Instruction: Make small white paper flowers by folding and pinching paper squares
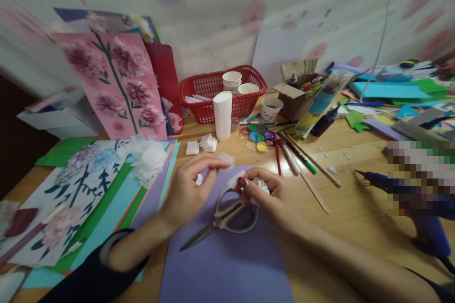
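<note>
My left hand [188, 187] is raised over a purple sheet of paper [227, 270]. Its fingers are closed at the edge of a thin, see-through tissue piece [226, 158]; another bit of white shows below its palm. My right hand [272, 194] grips a small white tissue square [235, 179] between thumb and fingers, with a crumpled white tissue bundle [262, 184] tucked inside the same hand. Scissors [215, 222] with grey handles lie partly spread on the purple sheet, just under my right hand. Small stacks of tissue squares [208, 143] sit beyond my hands.
Behind stand a white tissue roll [222, 116], a red basket [202, 111] and a paper cup [271, 110]. Paint pots [262, 136], brushes and a wooden stick [316, 194] lie to the right, with a blue glue gun [426, 227]. Floral pictures [117, 90] and coloured paper fill the left.
</note>
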The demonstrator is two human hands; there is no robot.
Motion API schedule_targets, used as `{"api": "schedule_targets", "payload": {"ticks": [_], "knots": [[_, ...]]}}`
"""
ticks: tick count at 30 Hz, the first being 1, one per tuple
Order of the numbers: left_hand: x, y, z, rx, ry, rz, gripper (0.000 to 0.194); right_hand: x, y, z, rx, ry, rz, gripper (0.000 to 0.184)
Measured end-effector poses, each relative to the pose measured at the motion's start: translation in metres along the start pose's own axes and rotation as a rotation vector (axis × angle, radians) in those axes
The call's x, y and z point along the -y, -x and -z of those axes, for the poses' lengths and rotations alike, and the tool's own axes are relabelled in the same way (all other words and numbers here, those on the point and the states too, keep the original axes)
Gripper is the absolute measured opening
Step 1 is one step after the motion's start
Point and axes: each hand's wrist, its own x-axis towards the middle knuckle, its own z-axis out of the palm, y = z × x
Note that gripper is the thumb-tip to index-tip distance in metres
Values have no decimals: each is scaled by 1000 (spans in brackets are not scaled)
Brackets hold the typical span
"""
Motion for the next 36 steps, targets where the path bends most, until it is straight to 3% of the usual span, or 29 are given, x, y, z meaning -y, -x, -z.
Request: {"api": "schedule_targets", "payload": {"ticks": [3,9,20,28,36], "knots": [[-7,8,-7,105,10,-22,27,2,0,0,18,-14,34,31],[-6,10,-9,106,124,43,24,3,0,0,11,17,66,27],[-6,7,-8,154,353,211,21,1,0,-1,-9,-3,-7,22],[-6,7,-11,130,299,184,22,3,0,-2,-12,-11,-39,26],[-6,8,-12,127,241,149,22,-5,0,2,12,-8,23,27]]}}
